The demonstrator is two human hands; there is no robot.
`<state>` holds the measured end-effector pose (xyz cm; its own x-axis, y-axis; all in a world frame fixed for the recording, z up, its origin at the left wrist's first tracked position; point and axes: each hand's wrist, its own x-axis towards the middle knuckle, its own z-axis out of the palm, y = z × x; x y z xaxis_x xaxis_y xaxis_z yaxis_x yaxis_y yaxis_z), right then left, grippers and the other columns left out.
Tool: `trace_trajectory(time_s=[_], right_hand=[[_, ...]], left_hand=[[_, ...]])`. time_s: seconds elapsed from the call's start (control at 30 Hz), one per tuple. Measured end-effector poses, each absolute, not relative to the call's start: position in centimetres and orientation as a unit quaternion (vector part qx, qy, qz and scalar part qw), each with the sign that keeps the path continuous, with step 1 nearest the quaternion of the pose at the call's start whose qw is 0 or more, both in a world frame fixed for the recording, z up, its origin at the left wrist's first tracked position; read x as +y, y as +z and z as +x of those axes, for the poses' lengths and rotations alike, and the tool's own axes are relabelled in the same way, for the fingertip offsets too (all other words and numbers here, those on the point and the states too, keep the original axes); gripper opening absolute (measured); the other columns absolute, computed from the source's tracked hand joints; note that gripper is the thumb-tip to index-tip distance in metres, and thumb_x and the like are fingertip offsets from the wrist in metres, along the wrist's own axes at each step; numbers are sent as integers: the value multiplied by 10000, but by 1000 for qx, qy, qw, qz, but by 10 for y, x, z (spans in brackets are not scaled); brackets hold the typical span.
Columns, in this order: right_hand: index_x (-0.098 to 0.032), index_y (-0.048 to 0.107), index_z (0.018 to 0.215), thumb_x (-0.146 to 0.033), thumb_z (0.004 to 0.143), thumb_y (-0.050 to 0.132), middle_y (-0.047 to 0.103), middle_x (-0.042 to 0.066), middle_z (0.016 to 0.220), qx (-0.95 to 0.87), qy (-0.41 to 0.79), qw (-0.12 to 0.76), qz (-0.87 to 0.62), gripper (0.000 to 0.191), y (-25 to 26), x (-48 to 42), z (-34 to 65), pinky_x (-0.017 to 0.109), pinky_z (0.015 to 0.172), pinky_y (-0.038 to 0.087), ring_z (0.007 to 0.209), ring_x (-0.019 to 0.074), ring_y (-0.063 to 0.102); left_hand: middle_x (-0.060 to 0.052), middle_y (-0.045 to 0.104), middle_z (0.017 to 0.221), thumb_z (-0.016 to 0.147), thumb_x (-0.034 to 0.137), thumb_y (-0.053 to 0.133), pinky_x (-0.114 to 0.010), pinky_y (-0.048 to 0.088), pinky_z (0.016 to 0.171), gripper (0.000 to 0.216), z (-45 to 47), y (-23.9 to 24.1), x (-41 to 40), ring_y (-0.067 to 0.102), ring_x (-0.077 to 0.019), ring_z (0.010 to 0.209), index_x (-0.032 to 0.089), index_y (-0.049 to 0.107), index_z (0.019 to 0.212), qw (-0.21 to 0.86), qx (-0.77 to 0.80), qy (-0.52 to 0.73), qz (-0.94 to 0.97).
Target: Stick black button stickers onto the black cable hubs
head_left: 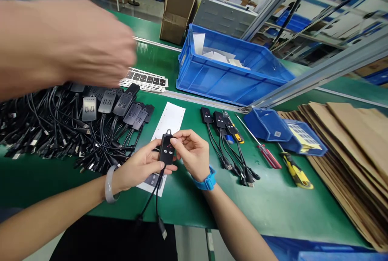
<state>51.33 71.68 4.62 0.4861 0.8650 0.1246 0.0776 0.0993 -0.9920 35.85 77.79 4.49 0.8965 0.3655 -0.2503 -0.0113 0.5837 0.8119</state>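
A small black controller box (166, 150) with two pale buttons, a wire hook on top and cables hanging below is held in my left hand (140, 167). My right hand (191, 151) is closed at the box's upper right corner, thumb and forefinger pinched there. Whether a sticker edge lies between those fingertips is too small to tell. Under my hands lies a white label sheet (171, 118), its lower part covered by my left hand and the box. The box's two cables end in plugs over the table's front edge, one a USB plug (163, 228).
Many similar boxes with cables (106, 103) are heaped at left, below another person's blurred hand (75, 42). More label sheets (147, 79) lie behind. At right are several labelled boxes (219, 119), a red-handled screwdriver (269, 156), a yellow cutter (296, 170), blue bins (266, 125) and cardboard (348, 151).
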Motion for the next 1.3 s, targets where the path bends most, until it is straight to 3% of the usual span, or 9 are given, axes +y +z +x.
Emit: trace_trajectory(time_s=[0.43, 0.57, 0.8, 0.87, 0.97, 1.1, 1.2, 1.3], right_hand=[[-180, 617, 782, -275, 755, 699, 548, -54, 536, -392, 282, 618, -620, 128, 46, 719, 511, 187, 358, 389, 392, 63, 443], [-178, 615, 766, -267, 758, 692, 566, -47, 551, -390, 262, 622, -626, 118, 44, 719, 510, 193, 363, 392, 385, 61, 443], [-195, 611, 886, -289, 793, 698, 534, -43, 637, -423, 224, 595, -646, 158, 37, 718, 512, 208, 494, 468, 537, 89, 502], [-209, 602, 1012, -319, 799, 700, 531, -26, 732, -438, 234, 583, -643, 259, 35, 719, 514, 208, 515, 482, 613, 104, 514], [-234, 518, 1252, -396, 762, 736, 562, 25, 930, -472, 282, 551, -628, 560, 30, 721, 515, 223, 531, 498, 732, 137, 547], [-217, 337, 1457, -433, 692, 802, 601, 92, 1135, -547, 340, 491, -586, 921, 24, 720, 512, 314, 769, 540, 936, 210, 596], [-205, 300, 1491, -400, 861, 627, 625, 94, 1196, -548, 371, 493, -565, 736, 24, 718, 507, 358, 926, 492, 1020, 219, 606], [-192, 380, 1454, -289, 931, 451, 677, 68, 1108, -522, 368, 507, -579, 536, 24, 717, 503, 342, 922, 487, 975, 190, 625]], left_hand=[[-97, 686, 990, 863, 221, 591, -341, 536, 895, 471, 360, 46, 778, 696, -201, 917, 159, 411, 1295, 832, 201, 121, 503], [-97, 672, 1031, 861, 217, 589, -333, 538, 875, 423, 360, 41, 777, 702, -211, 916, 175, 441, 1255, 820, 196, 133, 521], [-106, 681, 994, 829, 231, 637, -355, 536, 856, 452, 360, 43, 778, 705, -263, 930, 167, 426, 1224, 827, 212, 120, 507], [-109, 678, 1019, 818, 242, 643, -382, 546, 853, 434, 360, 44, 780, 707, -272, 914, 168, 435, 1191, 849, 222, 113, 467], [-109, 668, 1069, 846, 280, 605, -400, 564, 831, 358, 359, 42, 786, 706, -261, 887, 170, 463, 1156, 876, 232, 132, 401], [-100, 668, 1074, 905, 311, 557, -335, 564, 826, 334, 360, 39, 791, 682, -235, 956, 182, 469, 1200, 877, 228, 185, 381], [-94, 653, 1099, 910, 342, 563, -305, 580, 765, 372, 362, 39, 791, 688, -214, 901, 194, 448, 1231, 841, 253, 193, 438], [-82, 653, 1040, 911, 383, 557, -314, 597, 696, 410, 362, 36, 789, 695, -196, 785, 197, 406, 1244, 796, 268, 190, 508]])
